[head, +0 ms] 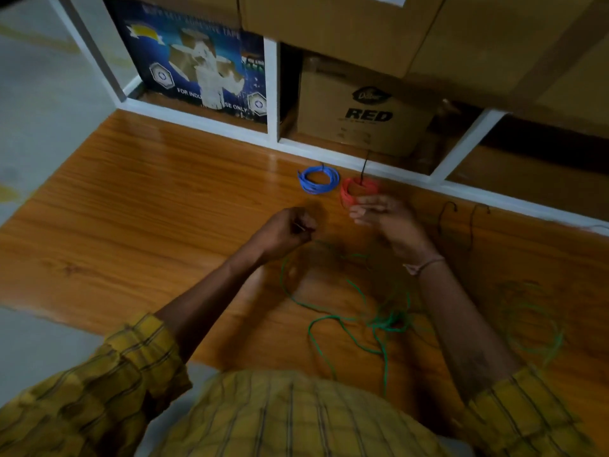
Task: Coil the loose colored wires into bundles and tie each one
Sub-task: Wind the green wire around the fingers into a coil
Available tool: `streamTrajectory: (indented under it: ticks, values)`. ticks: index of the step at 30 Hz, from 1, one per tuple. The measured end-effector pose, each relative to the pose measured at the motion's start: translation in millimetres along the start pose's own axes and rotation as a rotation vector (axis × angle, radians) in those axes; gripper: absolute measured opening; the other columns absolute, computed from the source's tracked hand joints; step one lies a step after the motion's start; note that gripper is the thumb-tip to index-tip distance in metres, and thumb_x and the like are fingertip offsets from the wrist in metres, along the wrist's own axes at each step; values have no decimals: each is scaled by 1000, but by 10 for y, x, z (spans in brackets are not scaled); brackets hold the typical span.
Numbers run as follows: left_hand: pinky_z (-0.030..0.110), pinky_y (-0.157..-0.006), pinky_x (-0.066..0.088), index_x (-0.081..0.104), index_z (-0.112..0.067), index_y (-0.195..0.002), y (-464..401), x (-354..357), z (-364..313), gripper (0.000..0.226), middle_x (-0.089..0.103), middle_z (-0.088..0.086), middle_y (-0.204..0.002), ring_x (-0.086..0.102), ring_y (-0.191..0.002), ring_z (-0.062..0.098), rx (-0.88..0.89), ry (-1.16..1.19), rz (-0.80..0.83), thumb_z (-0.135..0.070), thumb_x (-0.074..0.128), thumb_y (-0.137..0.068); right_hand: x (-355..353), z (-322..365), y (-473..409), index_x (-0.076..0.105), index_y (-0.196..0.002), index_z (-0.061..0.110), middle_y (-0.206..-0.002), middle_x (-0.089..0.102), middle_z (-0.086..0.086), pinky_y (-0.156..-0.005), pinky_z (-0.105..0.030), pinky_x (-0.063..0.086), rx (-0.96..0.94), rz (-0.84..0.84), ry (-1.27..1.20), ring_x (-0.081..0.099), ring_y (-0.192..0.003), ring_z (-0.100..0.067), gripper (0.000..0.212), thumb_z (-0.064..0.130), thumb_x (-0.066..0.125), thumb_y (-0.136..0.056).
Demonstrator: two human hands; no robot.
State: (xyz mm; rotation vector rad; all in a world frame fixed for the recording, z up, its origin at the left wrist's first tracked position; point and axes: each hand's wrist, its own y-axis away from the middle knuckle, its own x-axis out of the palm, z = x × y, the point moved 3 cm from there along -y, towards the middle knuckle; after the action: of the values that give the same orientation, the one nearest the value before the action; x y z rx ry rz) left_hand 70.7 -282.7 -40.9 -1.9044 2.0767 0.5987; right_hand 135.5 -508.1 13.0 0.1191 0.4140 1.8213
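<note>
On the wooden worktop (131, 199), loose green wire (333, 316) sprawls nearest the person, awaiting coiling. The finished blue coil (318, 179) lies beyond it. The right hand (384, 214) grips the red coil (357, 191), steadying it; left hand's (290, 227) fingers pinch something thin, probably a tie.

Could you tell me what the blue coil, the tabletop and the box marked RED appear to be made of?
The blue coil looks like plastic-insulated wire: smooth, evenly coloured strands that hold round loops. The tabletop looks like wood or a wood-grain laminate, with a glossy finish that shows streaky grain and soft reflections; which of the two cannot be told. The box marked RED looks like matte brown corrugated cardboard with black print.
</note>
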Motion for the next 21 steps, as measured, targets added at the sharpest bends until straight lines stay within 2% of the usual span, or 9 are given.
streamTrajectory:
  ticks: [3, 6, 9, 11, 13, 15, 17, 19, 21]
  values:
    - [10, -71, 48, 74, 7, -102, 219, 265, -86, 11, 72, 3, -91, 64, -75, -11, 107, -21, 178, 3, 77, -92, -148, -107, 309, 57, -127, -15, -116, 68, -29, -80, -23, 60, -1, 24, -9, 72, -90, -22, 34, -9, 62, -94]
    - [18, -71, 52, 74, 5, -110, 355, 505, -178, 20, 74, 16, -102, 66, -80, 4, 184, -73, 273, -5, 79, -93, -239, -209, 512, 58, -124, -15, -109, 70, -27, -78, -21, 61, 4, 13, -56, 74, -82, -13, 31, -10, 61, -94]
    - [22, -69, 57, 72, -5, -116, 433, 669, -158, 31, 72, 4, -101, 71, -82, 10, 170, -109, 294, -20, 84, -91, -304, -264, 662, 60, -119, -11, -100, 72, -21, -73, -20, 60, -26, -12, -83, 75, -76, -10, 25, -10, 62, -94]
    - [23, -70, 58, 69, -14, -124, 491, 771, -175, 38, 74, -1, -101, 74, -84, 5, 143, -112, 334, -32, 83, -93, -350, -303, 752, 62, -115, -10, -95, 73, -20, -67, -19, 59, -45, -21, -65, 74, -73, -11, 21, -8, 63, -94]
    - [19, -66, 56, 67, -15, -129, 509, 859, -217, 37, 76, 3, -97, 70, -71, -5, 87, -103, 358, -33, 77, -97, -375, -342, 842, 64, -112, -10, -90, 73, -19, -61, -18, 57, -45, -13, -30, 71, -68, -10, 18, -6, 65, -94]
    - [23, -62, 53, 72, -5, -119, 494, 929, -242, 27, 77, 12, -88, 66, -61, 3, 51, -116, 372, -25, 74, -100, -388, -385, 921, 64, -110, -10, -86, 73, -19, -57, -17, 56, -33, 9, 16, 71, -64, -8, 17, -7, 66, -93]
    - [32, -62, 51, 77, -1, -100, 491, 967, -222, 21, 79, 17, -84, 64, -64, 13, 44, -134, 424, -22, 73, -101, -392, -435, 984, 64, -108, -11, -86, 72, -21, -55, -19, 56, -10, 38, 55, 72, -63, -9, 17, -7, 67, -93]
    - [32, -65, 50, 76, -4, -88, 511, 941, -221, 23, 78, 14, -81, 63, -66, 12, 25, -165, 451, -22, 73, -100, -394, -479, 1023, 63, -107, -11, -85, 72, -21, -56, -22, 57, 9, 54, 77, 73, -65, -12, 17, -8, 68, -91]
    - [25, -59, 47, 75, -9, -86, 545, 854, -306, 21, 72, 6, -75, 59, -61, 6, 21, -99, 430, -18, 69, -103, -382, -523, 1037, 63, -107, -12, -82, 72, -19, -59, -26, 58, 29, 68, 88, 73, -65, -15, 19, -10, 69, -90]
